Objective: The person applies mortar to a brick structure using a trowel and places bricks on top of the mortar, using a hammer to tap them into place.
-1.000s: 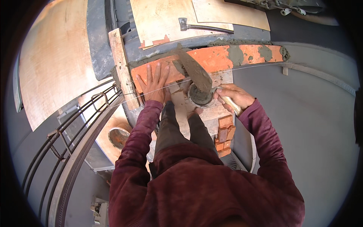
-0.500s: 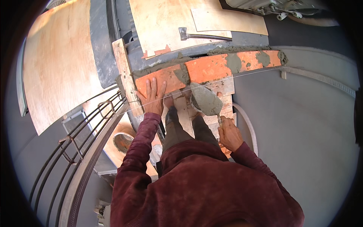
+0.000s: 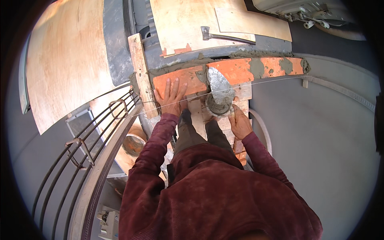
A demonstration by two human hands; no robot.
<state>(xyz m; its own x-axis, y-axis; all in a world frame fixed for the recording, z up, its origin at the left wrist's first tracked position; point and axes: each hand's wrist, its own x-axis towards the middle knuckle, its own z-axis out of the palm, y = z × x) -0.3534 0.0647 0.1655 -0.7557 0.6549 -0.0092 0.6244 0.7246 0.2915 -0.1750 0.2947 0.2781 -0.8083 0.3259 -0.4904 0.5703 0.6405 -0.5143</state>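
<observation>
Mortar (image 3: pixel 219 108), grey and wet-looking, lies in the round bucket (image 3: pixel 208 110) in front of the person's legs, as the head view shows; the trowel hides part of the opening, so how full it is cannot be told. The right hand (image 3: pixel 240 123) has its grip closed round the handle of the trowel (image 3: pixel 221 85), just beside that bucket. The shiny blade extends over the bucket's far rim toward the brick course, its tip by the joint between the end brick (image 3: pixel 191 78) and the neighbouring brick (image 3: pixel 230 71); whether the tip touches either one cannot be made out. The left hand (image 3: pixel 171 99) has its grip released, fingers spread flat on the end brick, at the left end of the course. This brick sits just beside a mortar-spotted wooden plank (image 3: pixel 142 76). Farther right, grey patches of mortar cover parts of the orange bricks. A taut string (image 3: pixel 272 81) runs along the near side of the course.

A second bucket (image 3: pixel 134 145), left of the person's legs, shows a pale rim and a dull, dirty inside; what lies at its bottom is unclear. Beyond the course, a hatchet (image 3: pixel 230 38) rests on plywood (image 3: pixel 180 24). A rebar cage (image 3: pixel 74 141) slants along the left side.
</observation>
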